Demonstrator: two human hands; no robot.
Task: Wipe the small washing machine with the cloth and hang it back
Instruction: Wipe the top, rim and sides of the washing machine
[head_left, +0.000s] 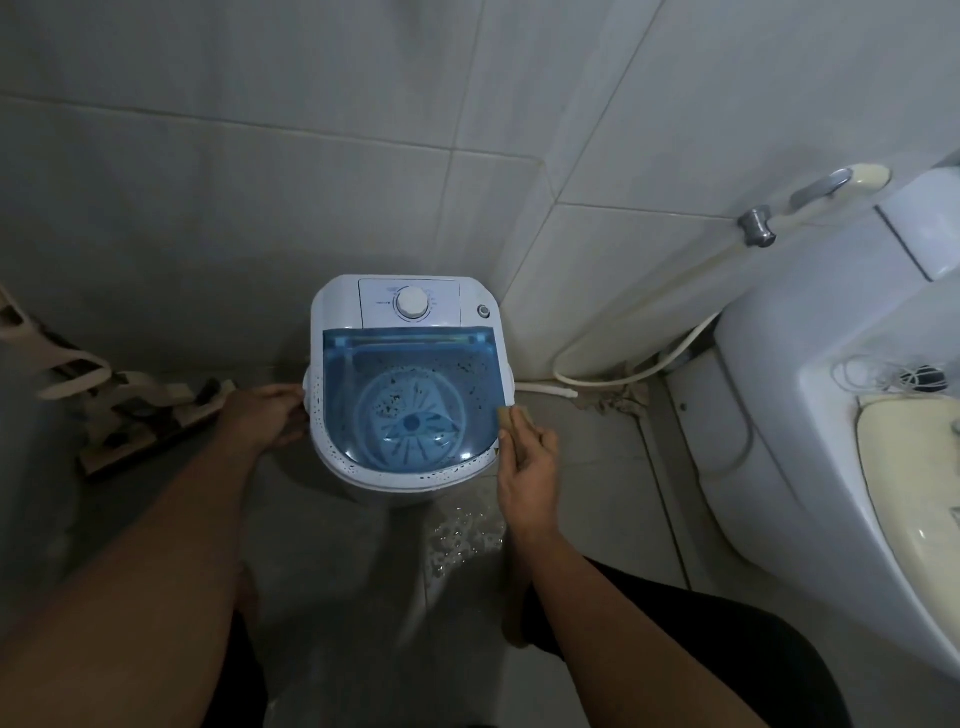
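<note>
Landmark: small washing machine (410, 379), standing on the bathroom floor (587, 467) in the wall corner, blue see-through lid (410, 364) closed, dark specks along its white rim and on the lid

Left of the machine: a mop-like tool (130, 410) lying on the floor. Left hand (265, 413) against the machine's left side at the side knob, fingers bent round its edge, steadying it

Right of the machine, at its front-right rim: right hand (524, 457), fingers curled on a small tan cloth (511, 421), cloth touching the lid edge

Further right: spray hose (639, 358), then toilet (831, 415)

Step, as judged: wiping under way, right edge; rim specks remain. Next move likely needs firm strokes round the front rim and over the lid; hanging comes later
</note>
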